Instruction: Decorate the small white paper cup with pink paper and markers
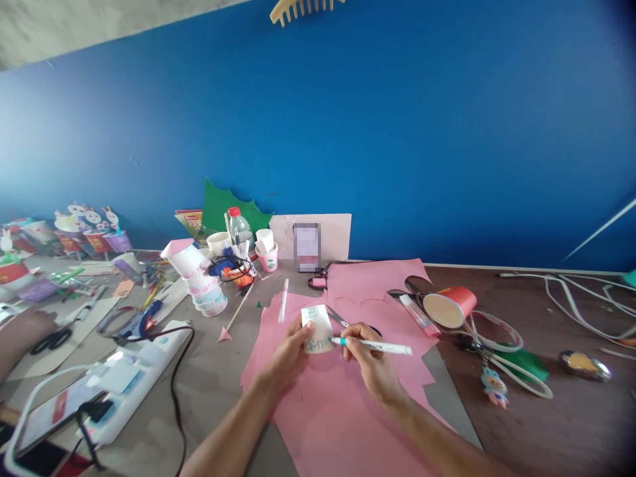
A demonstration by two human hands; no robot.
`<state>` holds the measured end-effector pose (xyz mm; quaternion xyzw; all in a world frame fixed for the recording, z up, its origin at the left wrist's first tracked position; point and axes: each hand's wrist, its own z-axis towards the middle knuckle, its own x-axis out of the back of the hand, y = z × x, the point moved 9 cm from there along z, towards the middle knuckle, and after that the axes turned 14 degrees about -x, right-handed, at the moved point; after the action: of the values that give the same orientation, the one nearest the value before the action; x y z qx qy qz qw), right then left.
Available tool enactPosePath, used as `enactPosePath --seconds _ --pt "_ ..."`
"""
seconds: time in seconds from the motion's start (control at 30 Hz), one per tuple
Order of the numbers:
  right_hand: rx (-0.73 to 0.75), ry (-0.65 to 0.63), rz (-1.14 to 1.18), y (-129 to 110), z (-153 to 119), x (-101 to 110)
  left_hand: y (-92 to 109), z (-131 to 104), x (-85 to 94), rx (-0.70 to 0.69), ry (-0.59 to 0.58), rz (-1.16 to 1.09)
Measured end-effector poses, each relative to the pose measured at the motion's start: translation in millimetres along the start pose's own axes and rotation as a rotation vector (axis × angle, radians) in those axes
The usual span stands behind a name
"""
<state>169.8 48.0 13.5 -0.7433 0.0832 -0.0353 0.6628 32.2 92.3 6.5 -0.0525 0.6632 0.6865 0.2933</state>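
My left hand [292,348] holds a white paper cup [318,324] with green markings, its thumb lying on the cup's side. In my right hand [368,354] is a white marker [390,347] with a teal end, whose tip is at the cup's right side. Both hands are above pink paper sheets [328,411]. A white pen [283,300] lies at the left part of the paper. Scissors [338,317] lie behind the cup, partly hidden by my right hand.
Left stand stacked decorated cups [206,291], a bottle [240,228] and a power strip [144,377] with a dark cable. A red cup [454,303] and a glue tube [420,317] lie right. Another person's hand [30,331] is at far left.
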Motion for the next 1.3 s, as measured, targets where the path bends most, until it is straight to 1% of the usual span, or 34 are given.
enactPosePath --seconds 0.23,0.43,0.73,1.0,1.2,1.3 --pt "0.001 0.017 0.014 -2.0 2.8 1.5 0.1 -0.6 -0.3 0.019 0.009 -0.038" --pt "-0.018 0.013 0.010 -2.0 1.3 1.1 0.3 -0.1 0.1 0.006 0.012 -0.044" --pt "-0.030 0.007 -0.009 -4.3 0.6 0.6 -3.8 0.7 1.7 -0.007 -0.015 -0.071" --pt "-0.059 -0.075 0.008 0.1 1.3 -4.1 -6.4 1.2 5.0 -0.002 -0.031 -0.063" --pt "-0.005 -0.020 0.062 -3.9 1.8 0.8 -3.5 0.8 2.3 -0.009 -0.027 -0.054" --pt "-0.009 -0.023 0.071 -3.2 1.3 0.0 -1.6 1.3 0.6 -0.012 -0.023 -0.054"
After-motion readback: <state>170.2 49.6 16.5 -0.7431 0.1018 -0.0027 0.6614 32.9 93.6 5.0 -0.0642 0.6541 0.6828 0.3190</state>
